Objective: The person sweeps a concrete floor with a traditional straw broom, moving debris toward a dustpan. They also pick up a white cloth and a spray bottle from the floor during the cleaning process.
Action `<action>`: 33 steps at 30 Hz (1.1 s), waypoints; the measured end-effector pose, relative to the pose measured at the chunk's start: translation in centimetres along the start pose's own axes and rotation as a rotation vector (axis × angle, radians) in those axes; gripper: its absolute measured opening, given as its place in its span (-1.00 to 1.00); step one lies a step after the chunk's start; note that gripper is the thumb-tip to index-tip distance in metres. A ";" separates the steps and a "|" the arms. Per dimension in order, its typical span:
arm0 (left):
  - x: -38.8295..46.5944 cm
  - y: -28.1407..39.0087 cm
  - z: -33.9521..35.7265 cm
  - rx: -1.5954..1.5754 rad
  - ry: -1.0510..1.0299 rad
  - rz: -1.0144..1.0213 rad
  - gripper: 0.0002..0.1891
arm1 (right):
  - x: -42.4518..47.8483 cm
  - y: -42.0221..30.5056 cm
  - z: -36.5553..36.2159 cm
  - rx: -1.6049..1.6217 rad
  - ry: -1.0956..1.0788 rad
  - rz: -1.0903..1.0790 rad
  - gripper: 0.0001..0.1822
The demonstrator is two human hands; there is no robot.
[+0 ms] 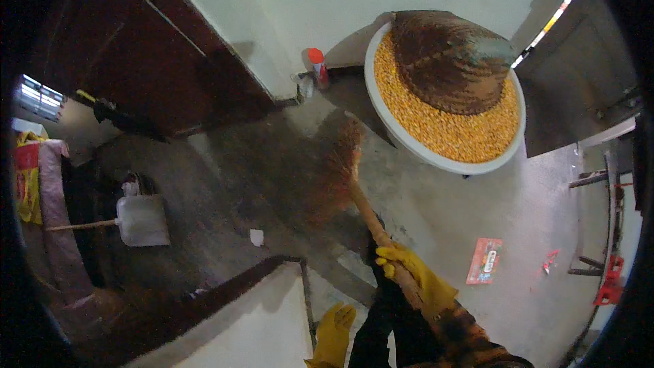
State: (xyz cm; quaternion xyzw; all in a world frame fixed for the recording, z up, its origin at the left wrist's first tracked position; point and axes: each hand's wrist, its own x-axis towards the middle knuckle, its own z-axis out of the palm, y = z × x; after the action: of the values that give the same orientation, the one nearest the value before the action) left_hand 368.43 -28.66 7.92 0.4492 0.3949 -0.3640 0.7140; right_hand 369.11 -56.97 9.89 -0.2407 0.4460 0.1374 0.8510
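My right hand [416,273], in a yellow rubber glove, grips the wooden handle of a broom [364,204]. The broom's brown bristle head [347,148] is blurred and reaches out over the grey floor, short of a big white tub [439,163]. Also gloved in yellow, my left hand [334,329] hangs low beside a wall corner and holds nothing. Its fingers look fairly straight, with the thumb side hard to make out. Golden corn kernels [460,138] fill the tub, and a dark woven basket [454,61] lies tilted on top of them.
A metal dustpan [143,221] with a long handle lies to the left, near pink and yellow sacks [48,204]. White scrap [257,237] and a red printed sheet [484,260] are on the floor. A red-capped can [318,67] stands by the wall. A low wall [255,312] juts in front.
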 end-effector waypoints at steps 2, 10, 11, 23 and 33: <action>2.1 3.1 1.4 0.727 -0.111 0.220 -0.58 | 3.8 -2.5 0.9 -0.020 -0.057 -0.055 -0.58; 10.2 13.4 11.6 0.685 -0.123 0.196 -0.59 | 21.1 -11.1 1.9 -0.232 -0.141 -0.557 -0.52; 11.8 14.2 10.9 0.643 -0.130 0.197 -0.54 | 20.9 -10.3 1.6 -0.274 -0.112 -0.593 -0.50; 34.8 31.5 27.0 0.840 -0.177 0.388 -0.37 | 12.7 -14.1 6.8 0.140 0.205 0.120 -0.39; 62.0 42.2 43.1 1.485 -0.370 0.761 -0.19 | 19.1 -11.9 13.7 0.467 0.256 0.263 -0.27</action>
State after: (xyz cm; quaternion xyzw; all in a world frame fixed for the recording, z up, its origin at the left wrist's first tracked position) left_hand 441.78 -64.88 -20.13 0.8361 -0.2465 -0.3314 0.3610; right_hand 394.75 -59.41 4.24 0.0059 0.5965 0.1087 0.7952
